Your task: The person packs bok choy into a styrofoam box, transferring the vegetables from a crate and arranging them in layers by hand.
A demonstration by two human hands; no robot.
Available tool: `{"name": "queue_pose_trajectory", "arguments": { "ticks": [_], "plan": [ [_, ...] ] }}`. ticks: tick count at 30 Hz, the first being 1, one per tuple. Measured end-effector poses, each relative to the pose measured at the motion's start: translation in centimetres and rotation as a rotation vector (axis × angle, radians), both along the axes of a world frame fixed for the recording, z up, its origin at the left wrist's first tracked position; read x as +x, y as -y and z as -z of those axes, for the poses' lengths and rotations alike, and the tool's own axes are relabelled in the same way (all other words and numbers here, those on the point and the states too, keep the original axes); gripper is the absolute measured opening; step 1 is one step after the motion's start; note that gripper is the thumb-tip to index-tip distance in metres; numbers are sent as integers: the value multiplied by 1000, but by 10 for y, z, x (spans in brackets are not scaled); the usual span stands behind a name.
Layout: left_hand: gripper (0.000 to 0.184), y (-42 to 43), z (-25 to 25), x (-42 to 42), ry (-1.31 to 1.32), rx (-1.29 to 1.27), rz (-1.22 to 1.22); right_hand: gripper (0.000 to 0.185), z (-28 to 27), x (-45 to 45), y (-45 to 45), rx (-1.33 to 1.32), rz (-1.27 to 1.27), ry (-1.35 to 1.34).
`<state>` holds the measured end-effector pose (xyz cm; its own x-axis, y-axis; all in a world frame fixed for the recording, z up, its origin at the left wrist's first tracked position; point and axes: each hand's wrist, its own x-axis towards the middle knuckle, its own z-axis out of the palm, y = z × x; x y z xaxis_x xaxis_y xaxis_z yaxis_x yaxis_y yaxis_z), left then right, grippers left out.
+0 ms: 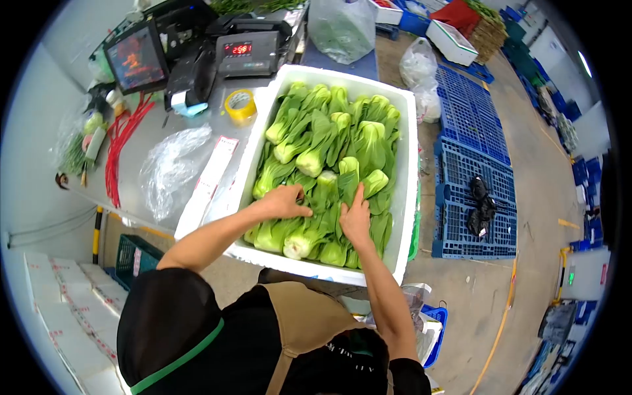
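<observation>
Bok choy fills a white foam box in rows, pale stems and dark green leaves showing. My left hand rests on leaves near the middle of the box, thumb and forefinger apart and the other fingers partly hidden. To its right, my right hand lies against the greens with its forefinger stretched out beside a pale stem. Neither hand visibly lifts a piece. A bok choy with a whitish cut base sits at the near side of the box.
Left of the box, the metal table holds yellow tape, clear plastic bags and red ties. A lit scale display and a screen stand behind. Blue pallets lie on the floor at right, with black bags on one.
</observation>
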<state>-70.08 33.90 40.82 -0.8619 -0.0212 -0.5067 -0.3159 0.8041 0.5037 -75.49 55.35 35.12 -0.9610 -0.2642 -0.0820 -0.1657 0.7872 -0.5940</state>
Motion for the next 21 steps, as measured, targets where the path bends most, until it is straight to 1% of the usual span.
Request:
{"name": "queue_pose_trajectory", "arguments": {
  "ticks": [1,2,4,5,8,9,11,13,14,15,18,19,21],
  "plan": [
    [65,-6,-25,5,-81,-165,22,72,4,-2,1,57,7,31],
    [73,-13,-40,14,-158,-325,38,69,-11,-6,-3,90,-22,124],
    [74,-10,-35,29,-463,-219,213,65,-58,-8,-14,157,-81,321],
    [74,-10,-33,36,-618,-162,296,63,-64,-7,-16,191,-35,306],
    [74,-18,2,53,-647,-60,751,61,-55,4,-9,284,-162,-501],
    [74,-23,8,54,-621,-80,741,60,-49,2,-3,186,-245,-527],
    [74,-33,14,52,-564,-127,720,60,-29,-3,5,215,-244,-454],
    [70,-39,22,50,-504,-101,740,62,-5,-9,8,274,-252,-362],
    [68,-39,25,51,-472,-87,747,63,6,-11,7,274,-252,-393],
    [59,-35,19,50,-410,-56,793,64,10,-10,8,272,-251,-418],
    [53,-17,19,52,-447,88,851,69,17,-7,4,317,-258,-420],
    [49,-11,15,52,-393,138,848,70,18,-6,4,321,-253,-411],
    [50,-18,34,48,-452,-11,859,71,30,-10,1,315,-253,-430]
  ]
}}
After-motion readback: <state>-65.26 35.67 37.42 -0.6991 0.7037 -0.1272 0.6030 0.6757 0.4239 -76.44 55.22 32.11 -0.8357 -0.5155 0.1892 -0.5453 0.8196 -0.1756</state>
